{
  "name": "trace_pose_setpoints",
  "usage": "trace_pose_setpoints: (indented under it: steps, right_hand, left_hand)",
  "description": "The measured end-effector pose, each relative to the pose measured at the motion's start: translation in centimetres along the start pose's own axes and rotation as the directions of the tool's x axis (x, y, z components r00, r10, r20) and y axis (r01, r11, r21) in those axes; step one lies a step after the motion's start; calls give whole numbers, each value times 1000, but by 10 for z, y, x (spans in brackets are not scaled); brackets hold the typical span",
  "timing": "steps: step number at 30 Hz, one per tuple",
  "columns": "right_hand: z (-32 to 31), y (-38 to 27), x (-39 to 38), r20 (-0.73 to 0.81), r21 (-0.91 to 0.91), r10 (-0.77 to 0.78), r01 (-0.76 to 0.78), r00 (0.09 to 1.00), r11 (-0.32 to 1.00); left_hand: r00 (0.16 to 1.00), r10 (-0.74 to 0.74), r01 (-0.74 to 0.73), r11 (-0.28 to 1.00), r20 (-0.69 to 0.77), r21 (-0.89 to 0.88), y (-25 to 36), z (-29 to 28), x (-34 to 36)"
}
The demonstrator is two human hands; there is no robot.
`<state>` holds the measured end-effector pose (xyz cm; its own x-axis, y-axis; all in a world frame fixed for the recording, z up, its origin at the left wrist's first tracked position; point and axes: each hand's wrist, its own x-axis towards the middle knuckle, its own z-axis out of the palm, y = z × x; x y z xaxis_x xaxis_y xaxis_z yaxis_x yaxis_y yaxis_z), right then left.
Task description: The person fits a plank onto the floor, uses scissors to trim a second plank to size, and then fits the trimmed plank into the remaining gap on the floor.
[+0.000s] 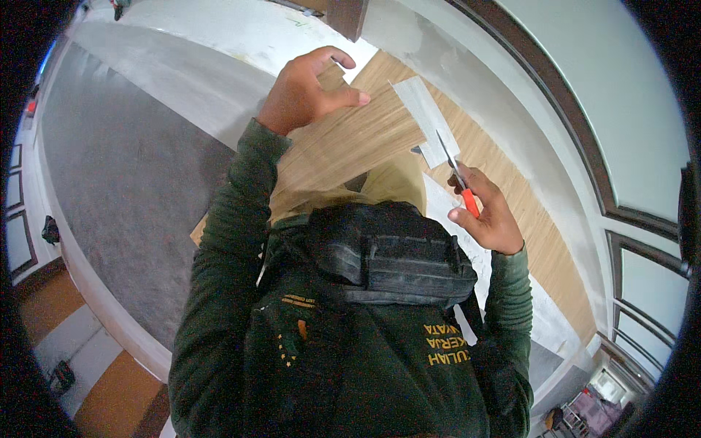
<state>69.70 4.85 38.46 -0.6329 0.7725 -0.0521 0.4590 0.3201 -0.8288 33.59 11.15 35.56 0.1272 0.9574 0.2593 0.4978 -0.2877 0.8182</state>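
Observation:
My left hand hovers at the end of a wood-patterned plank, thumb and forefinger spread with a gap between them. The other fingers of that hand are partly hidden. In my right hand is a slim, pointed metal tool with an orange-red handle; whether it has one blade or two is hard to tell. Its tip lies over a pale grey rectangular strip. Beneath the strip runs a second wood-patterned length. A small dark piece shows beside the strip's lower edge.
A dark grey sheet covers much of the left side. Whitish sheeting lies at the far side. A brown block-like post stands at the top. Along the right runs a pale wall with brown trim. A black bag hangs at my front.

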Motion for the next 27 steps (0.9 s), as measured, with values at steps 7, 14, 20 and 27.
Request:
trace_pose_setpoints:
  steps: [7,14,20,27]
  right_hand:
    - [-2,-12,15,82,-105,68,-59,994,993]
    - [0,-23,21,66,-303,-26,45,997,952]
    - [3,-29,24,18,-307,-63,66,998,950]
    - [6,-32,28,11,-295,-48,49,999,954]
  left_hand:
    - [1000,0,0,1000,-8,24,0,3,1]
    - [995,91,-91,996,-47,-3,-5,4,-2]
    - [997,78,-78,997,-23,3,-5,1,-2]
    - [994,-101,104,990,38,-93,8,0,-7]
